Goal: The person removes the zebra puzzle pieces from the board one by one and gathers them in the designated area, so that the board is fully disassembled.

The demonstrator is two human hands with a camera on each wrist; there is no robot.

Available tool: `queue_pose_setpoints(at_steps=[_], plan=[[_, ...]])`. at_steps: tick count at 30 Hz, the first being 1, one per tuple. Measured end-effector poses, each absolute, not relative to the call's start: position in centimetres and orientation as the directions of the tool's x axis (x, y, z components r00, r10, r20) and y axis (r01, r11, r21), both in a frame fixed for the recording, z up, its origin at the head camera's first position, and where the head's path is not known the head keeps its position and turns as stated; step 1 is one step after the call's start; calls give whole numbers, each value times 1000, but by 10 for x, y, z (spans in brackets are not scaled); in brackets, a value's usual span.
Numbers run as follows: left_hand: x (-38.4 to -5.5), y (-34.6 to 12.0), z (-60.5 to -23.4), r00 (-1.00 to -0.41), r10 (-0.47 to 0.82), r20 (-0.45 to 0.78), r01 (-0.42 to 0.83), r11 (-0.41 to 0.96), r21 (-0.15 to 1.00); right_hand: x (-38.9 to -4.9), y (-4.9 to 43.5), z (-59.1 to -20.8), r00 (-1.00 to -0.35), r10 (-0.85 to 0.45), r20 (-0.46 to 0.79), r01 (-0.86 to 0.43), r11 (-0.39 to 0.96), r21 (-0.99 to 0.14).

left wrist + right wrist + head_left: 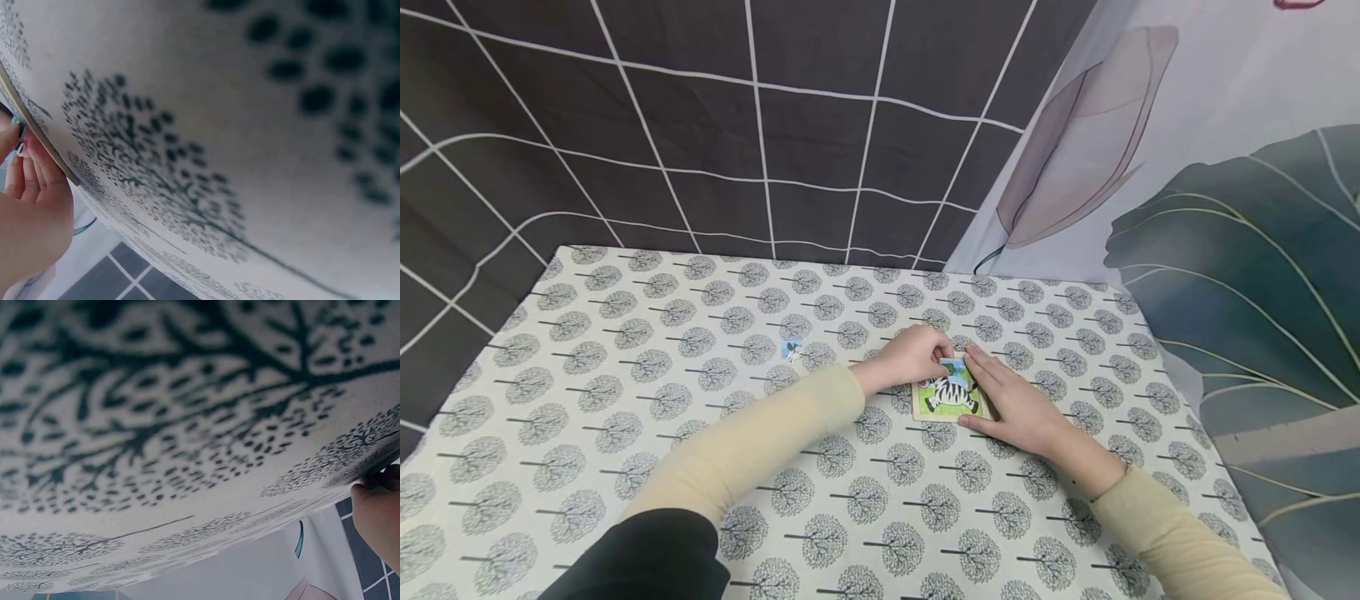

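A small square zebra puzzle board (936, 409) with a green and blue picture lies on the cloth right of centre. My left hand (913, 354) is over its upper part, pinching a blue puzzle piece (955, 367) between thumb and fingertips. In the left wrist view the left hand (40, 206) shows at the left edge, close to the board's edge (47, 140). With fairly straight fingers, my right hand (1018, 408) rests along the board's right side, thumb by the lower corner. Only part of the right hand (381, 506) appears in the right wrist view.
Another small blue puzzle piece (791, 348) with black and white marks lies apart on the cloth, left of the board. A tree-patterned tablecloth (820, 500) covers the table. Behind it hangs a dark gridded curtain (700, 125), with a leaf-print curtain (1240, 292) at the right.
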State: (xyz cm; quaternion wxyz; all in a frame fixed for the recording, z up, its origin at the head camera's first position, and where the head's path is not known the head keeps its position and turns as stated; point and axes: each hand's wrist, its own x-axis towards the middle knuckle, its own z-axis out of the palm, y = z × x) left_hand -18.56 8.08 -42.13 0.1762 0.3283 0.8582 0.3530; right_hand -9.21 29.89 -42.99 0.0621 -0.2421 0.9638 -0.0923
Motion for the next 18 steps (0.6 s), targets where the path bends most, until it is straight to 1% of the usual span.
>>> queue_pose_setpoints(at_steps=[5, 8, 12, 18], plan=[[-187, 77, -422, -723, 687, -69, 434, 530, 729, -92, 299, -431, -877, -474, -80, -450, 867, -214], [-188, 67, -420, -715, 696, -67, 429, 511, 744, -92, 299, -431, -880, -466, -86, -440, 871, -221], [-192, 40, -414, -710, 698, -94, 399, 508, 763, -92, 299, -431, -884, -459, -91, -432, 875, -217], [-201, -9, -405, -740, 654, -159, 336, 564, 754, -93, 300, -431, -883, -460, -98, -433, 876, -212]])
